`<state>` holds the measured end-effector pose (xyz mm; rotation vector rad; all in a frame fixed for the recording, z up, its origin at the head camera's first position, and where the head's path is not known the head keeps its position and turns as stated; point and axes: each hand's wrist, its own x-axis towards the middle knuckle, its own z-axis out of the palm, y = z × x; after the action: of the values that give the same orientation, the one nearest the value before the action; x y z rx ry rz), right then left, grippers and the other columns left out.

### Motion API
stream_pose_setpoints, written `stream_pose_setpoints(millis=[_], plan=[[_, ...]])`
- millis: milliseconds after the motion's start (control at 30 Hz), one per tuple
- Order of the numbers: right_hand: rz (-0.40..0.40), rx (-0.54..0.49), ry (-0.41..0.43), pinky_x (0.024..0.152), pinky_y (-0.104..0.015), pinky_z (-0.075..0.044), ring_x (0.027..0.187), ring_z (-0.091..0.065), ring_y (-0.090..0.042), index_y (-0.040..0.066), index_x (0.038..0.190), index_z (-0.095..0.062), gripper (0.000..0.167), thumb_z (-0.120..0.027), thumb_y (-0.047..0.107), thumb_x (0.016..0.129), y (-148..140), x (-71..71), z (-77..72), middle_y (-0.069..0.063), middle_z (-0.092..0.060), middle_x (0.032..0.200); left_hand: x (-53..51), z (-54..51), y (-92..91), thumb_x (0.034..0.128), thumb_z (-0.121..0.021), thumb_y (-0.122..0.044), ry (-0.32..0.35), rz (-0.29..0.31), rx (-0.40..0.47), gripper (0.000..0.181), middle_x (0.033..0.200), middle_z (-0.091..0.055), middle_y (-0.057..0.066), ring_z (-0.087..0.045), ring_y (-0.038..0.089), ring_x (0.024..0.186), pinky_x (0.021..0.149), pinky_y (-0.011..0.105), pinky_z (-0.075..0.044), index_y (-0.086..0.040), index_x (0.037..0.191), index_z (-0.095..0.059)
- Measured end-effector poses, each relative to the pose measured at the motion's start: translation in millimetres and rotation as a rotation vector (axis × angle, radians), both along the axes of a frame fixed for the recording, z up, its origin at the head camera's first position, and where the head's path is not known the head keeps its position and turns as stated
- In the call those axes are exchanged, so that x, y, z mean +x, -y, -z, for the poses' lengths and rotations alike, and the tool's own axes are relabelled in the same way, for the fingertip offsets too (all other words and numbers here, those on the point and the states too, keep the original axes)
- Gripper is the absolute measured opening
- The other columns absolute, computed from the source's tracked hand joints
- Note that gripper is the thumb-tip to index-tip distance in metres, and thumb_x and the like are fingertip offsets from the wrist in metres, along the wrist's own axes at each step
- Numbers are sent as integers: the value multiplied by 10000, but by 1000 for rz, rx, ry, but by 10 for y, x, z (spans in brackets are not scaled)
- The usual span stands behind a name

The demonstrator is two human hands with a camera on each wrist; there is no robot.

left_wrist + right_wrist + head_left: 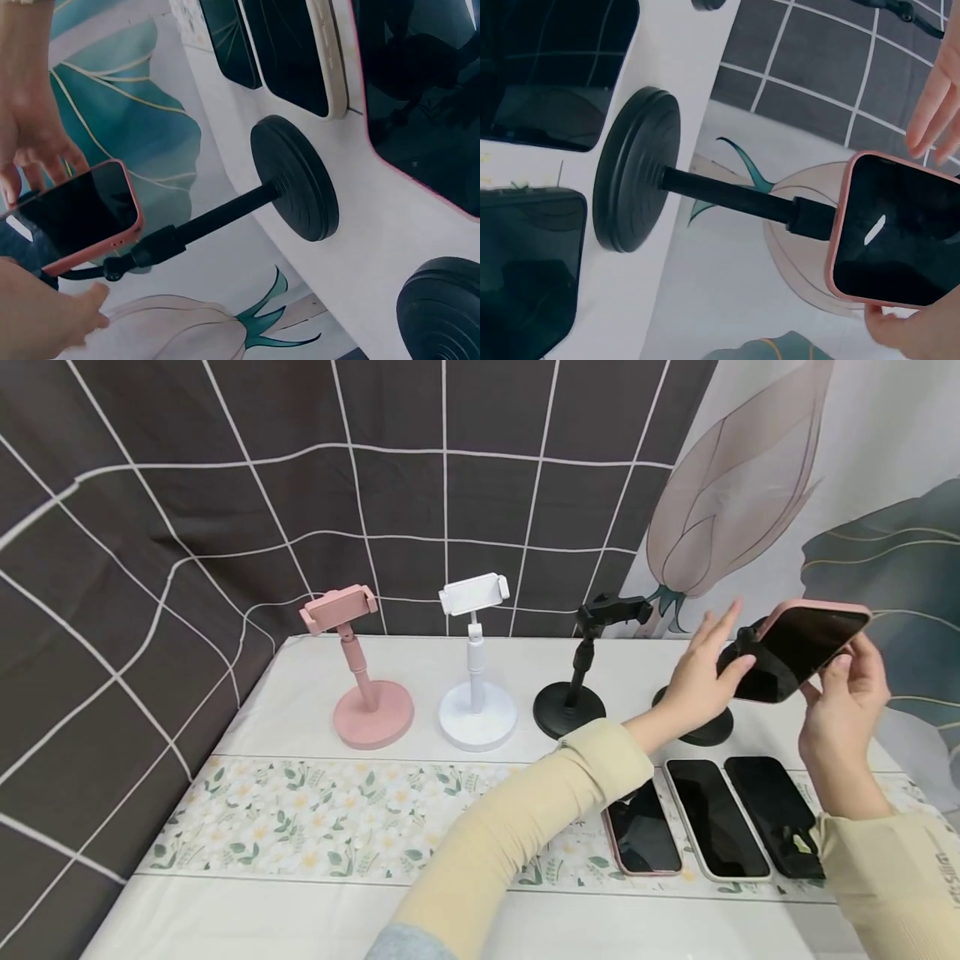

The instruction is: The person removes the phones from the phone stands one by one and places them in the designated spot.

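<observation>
My right hand (846, 714) holds a dark-screened phone in a pink case (813, 639) by its edge, thumb along one side. The phone is tilted at the head of the rightmost black phone stand (711, 731). In the right wrist view, the stand's pole (735, 199) runs up behind the phone (904, 232). Whether the clamp grips it is hidden. My left hand (699, 681) is by the phone's other end, fingers straight and spread, thumb near the phone's edge. The left wrist view shows part of the clamp (112, 268) beside the phone's lower corner.
A pink stand (372, 714), a white stand (477, 714) and another black stand (568, 710) stand left along the table's back. Three phones lie on the floral strip in front: one pink-edged (643, 835), one white-edged (716, 818), one black (772, 810). Dark gridded cloth (487, 493) hangs behind.
</observation>
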<state>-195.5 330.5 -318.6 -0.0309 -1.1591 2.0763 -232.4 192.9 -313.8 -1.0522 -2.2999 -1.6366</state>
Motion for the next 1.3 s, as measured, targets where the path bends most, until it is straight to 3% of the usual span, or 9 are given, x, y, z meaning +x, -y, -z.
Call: stream_pose_setpoints(millis=[67,200,233,400,567,767,1000,1300], plan=[[-40,-44,-46,737,-242,-528,962,-639,-212,5,1183,-585,312,-548,88,884,-18,-5,10,-118,-620,1090,-14,-37,-42,982,-485,-137,5,13,-23,542,1516,-349,27,-408,74,1333,1004,118,-357,-127,1483,-280],[-39,-49,-81,726,-277,-497,858,-647,-221,-54,1136,-585,306,-598,60,852,-51,-29,15,-137,-625,1010,-41,-90,-101,961,-530,-137,24,-13,-42,437,1373,-539,15,-626,5,1033,768,-11,-392,-127,1391,-455],[-37,-49,-84,721,-277,-496,847,-644,-220,-64,1130,-585,306,-609,51,848,-58,-30,15,-137,-621,995,-47,-95,-108,954,-546,-149,25,-33,-47,428,1327,-579,16,-602,6,1095,791,-11,-393,-136,1376,-476],[-69,-64,-170,646,-281,-554,786,-634,-231,-156,1120,-548,317,-615,-59,826,-59,-43,20,-170,-614,926,-102,-82,-88,941,-574,-203,10,-102,-72,399,1225,-647,-9,-649,-13,985,733,1,-407,-165,1335,-524],[-187,-50,-281,687,-297,-561,775,-643,-249,-205,1151,-522,325,-531,-122,837,-9,-45,14,-210,-644,932,-151,-38,-24,942,-570,-189,-30,-101,-35,341,1194,-663,9,-658,1,977,744,-2,-408,-128,1278,-568],[-283,1,-335,736,-298,-547,799,-632,-256,-231,1170,-511,328,-484,-141,855,94,5,-21,-241,-660,967,-122,27,126,914,-610,-161,-75,-113,47,345,1147,-685,57,-676,52,963,748,4,-431,-78,1248,-592],[-351,12,-426,774,-317,-535,852,-612,-272,-246,1130,-525,323,-532,-139,826,251,171,-97,-257,-644,991,71,5,363,854,-666,-54,-14,6,242,356,1116,-682,151,-692,157,947,774,42,-465,9,1200,-613],[-475,29,-488,839,-355,-531,919,-590,-302,-248,1130,-518,311,-518,-155,834,604,418,-267,-273,-615,1029,308,-117,788,827,-665,32,-60,120,376,363,1095,-669,228,-686,261,949,794,140,-520,85,1179,-594]])
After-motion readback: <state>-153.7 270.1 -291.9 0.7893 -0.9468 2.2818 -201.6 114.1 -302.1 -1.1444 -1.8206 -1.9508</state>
